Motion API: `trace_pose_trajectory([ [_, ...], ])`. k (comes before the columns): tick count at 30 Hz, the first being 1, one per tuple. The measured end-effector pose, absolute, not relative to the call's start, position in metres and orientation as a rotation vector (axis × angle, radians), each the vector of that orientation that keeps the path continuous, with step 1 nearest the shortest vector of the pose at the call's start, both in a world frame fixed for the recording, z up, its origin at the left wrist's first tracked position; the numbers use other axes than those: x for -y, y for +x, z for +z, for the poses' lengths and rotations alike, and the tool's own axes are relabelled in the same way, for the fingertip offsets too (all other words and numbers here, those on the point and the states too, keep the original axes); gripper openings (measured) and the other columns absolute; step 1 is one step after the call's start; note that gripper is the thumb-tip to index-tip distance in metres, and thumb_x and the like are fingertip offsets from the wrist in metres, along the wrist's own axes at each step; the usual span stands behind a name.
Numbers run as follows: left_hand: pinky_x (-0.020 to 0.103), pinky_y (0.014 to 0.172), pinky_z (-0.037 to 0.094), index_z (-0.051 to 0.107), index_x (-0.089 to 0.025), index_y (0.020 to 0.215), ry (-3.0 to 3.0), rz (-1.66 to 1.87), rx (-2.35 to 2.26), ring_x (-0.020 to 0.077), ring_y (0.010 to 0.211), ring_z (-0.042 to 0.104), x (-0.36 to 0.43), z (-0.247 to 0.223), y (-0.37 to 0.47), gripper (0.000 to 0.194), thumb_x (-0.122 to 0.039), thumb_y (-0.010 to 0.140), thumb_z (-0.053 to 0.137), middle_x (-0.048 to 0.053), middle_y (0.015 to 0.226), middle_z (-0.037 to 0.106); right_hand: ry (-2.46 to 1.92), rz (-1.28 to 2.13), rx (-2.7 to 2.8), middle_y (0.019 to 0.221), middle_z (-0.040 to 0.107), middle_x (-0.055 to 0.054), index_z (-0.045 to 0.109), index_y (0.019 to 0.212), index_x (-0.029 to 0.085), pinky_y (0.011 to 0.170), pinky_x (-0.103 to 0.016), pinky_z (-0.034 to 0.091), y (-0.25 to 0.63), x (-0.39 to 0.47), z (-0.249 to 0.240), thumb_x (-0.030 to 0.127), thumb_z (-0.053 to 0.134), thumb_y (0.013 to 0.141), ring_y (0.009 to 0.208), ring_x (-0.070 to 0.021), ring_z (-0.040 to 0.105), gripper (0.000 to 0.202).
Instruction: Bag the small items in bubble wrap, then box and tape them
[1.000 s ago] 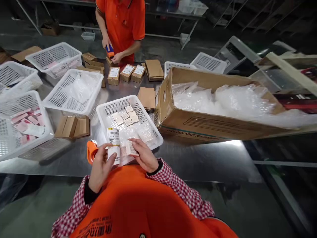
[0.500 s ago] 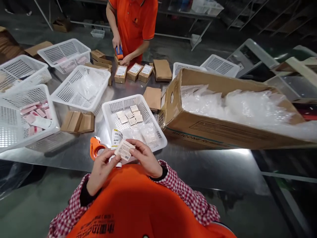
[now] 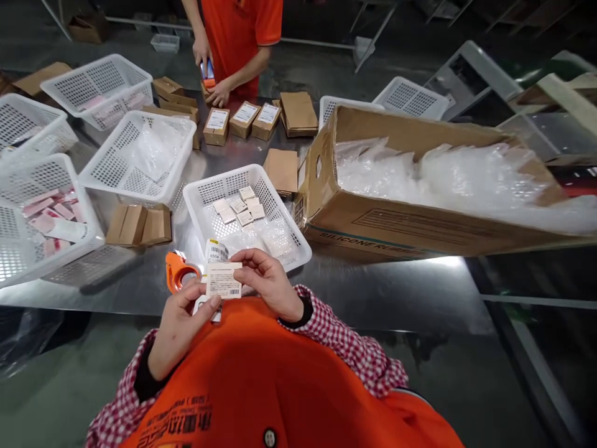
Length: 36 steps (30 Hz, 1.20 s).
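Between my two hands is a small flat cream box [image 3: 224, 281], its face with fine print and a barcode turned toward me. My left hand [image 3: 175, 330] pinches its left and lower edge with thumb and fingers, and my right hand [image 3: 273, 287] grips its right side. A white printed label [image 3: 216, 250] with a barcode and yellow edge shows behind the box; whether a hand holds it too I cannot tell. Just beyond stands a white basket [image 3: 190, 198] with several similar small boxes [image 3: 245, 218] and bubble wrap [image 3: 280, 240]. An orange tape dispenser [image 3: 173, 271] lies left of my hands.
A large carton [image 3: 420, 231] full of bubble-wrap bags borders the right. More white baskets [image 3: 135, 155] and folded cardboard boxes [image 3: 140, 225] occupy the left. Across the metal table [image 3: 364, 298], a co-worker [image 3: 242, 46] handles a blue-and-orange tool near several labelled brown boxes [image 3: 217, 126].
The cream box has turned from slanted to nearly level in my fingers. My view has tipped down slightly, so the table scene sits higher in the picture.
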<state>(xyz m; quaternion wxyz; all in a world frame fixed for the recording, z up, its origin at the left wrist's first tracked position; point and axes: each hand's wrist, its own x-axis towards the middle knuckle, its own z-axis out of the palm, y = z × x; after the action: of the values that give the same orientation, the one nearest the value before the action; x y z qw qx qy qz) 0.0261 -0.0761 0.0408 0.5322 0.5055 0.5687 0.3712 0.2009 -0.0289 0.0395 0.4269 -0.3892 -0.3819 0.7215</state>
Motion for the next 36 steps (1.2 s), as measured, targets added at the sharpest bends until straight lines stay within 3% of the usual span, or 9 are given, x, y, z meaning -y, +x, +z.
trace_pose_trajectory([
  [23,0.028,0.075,0.046,0.072,-0.02,0.092,1.184,0.953,-1.329,0.0197,0.087,0.057,0.0817,0.0363,0.0223,0.018,-0.031,0.08,0.064,0.005,0.091,0.064,-0.855,1.795,1.049,0.088,0.064,-0.002,0.061,0.093,0.019,0.069,-0.027,0.05,0.1989,0.0225,0.0415,0.037,0.07,0.073,0.076,-0.0133,0.059,0.029],
  [36,0.028,0.075,0.045,0.071,-0.02,0.096,1.168,0.939,-1.345,0.0189,0.083,0.055,0.0826,0.0339,0.0208,0.023,-0.033,0.079,0.064,0.003,0.081,0.062,-0.855,1.807,1.038,0.083,0.063,0.0,0.061,0.092,0.019,0.064,-0.025,0.049,0.198,0.0214,0.0404,0.036,0.07,0.073,0.071,-0.0114,0.057,0.028],
])
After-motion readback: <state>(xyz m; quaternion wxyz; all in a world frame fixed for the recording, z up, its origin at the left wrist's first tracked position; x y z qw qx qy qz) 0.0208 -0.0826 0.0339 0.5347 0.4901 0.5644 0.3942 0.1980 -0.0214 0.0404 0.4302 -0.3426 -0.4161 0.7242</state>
